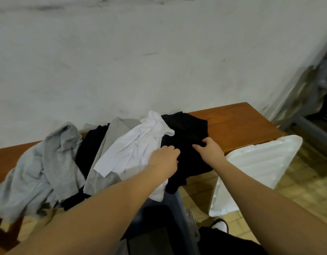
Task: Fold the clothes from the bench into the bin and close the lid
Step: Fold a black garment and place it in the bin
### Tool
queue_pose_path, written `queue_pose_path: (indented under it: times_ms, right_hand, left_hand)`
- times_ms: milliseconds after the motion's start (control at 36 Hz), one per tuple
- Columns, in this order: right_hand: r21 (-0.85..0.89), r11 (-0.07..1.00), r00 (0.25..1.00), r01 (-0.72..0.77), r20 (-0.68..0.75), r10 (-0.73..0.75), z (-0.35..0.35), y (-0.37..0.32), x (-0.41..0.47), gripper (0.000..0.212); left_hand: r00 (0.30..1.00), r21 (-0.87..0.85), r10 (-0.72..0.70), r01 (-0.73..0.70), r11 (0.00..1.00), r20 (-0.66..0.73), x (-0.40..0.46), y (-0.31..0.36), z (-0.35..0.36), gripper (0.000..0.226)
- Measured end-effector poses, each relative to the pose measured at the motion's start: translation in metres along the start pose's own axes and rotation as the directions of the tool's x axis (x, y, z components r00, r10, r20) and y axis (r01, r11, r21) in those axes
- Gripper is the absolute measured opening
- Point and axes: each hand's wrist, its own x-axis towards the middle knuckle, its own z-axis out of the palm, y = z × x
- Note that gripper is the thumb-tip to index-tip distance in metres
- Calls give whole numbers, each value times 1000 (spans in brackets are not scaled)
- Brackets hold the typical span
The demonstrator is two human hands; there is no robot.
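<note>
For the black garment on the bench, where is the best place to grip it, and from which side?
Grip the black garment by its raised upper fold, from the near bench edge. The right hand already pinches a ridge there and the left hand holds its left edge beside the white shirt; its lower part hangs off the wooden bench.

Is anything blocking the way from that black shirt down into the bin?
Nothing visible does. Both the left hand and right hand already grip the black cloth garment, and the dark plastic bin stands open just below the bench edge, its white ribbed lid off beside it.
</note>
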Motion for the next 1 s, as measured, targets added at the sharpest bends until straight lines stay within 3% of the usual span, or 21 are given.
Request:
queue_pose_path:
  times_ms: [250,333,444,556,667,778,917,1000]
  right_hand:
    - [34,996,997,80,-6,-80,-34,-30,-17,45]
    - [175,979,994,106,-28,-103,-50,-46,-23,42]
    - [221,937,961,272,-5,-277,-62,-71,-38,51]
    - [-173,877,882,449,-72,-466,-60,-97,-57,63]
    - [-203,860,871,469,-56,-488,-57,-126,-73,65]
    - [-141,900,900,412,-89,-426,-64,-148,-77,28]
    - [69,899,900,433,-85,-427,-91,-175,-89,23]
    - [154,879,893,450,-58,-447,-109,-190,-99,24]
  left_hand:
    - [985,-312,-161,172,935,60,-2,-8,-69,22]
    - [939,-418,-320,243,875,-125,-5,-12,-95,19]
    - [867,-734,-491,280,619,-82,-1,-19,-129,19]
    - [844,-956,-535,194,220,48,-3,-20,-163,15]
    - [870,-995,-490,95,43,62,-10,-14,-189,14]
    - [857,-1000,-515,24,9,16,-17,-13,-213,15]
    - [809,-999,-587,-46,-4,-35,-27,-25,-247,17]
    - [773,-998,-630,-51,48,-70,-37,-32,-270,17]
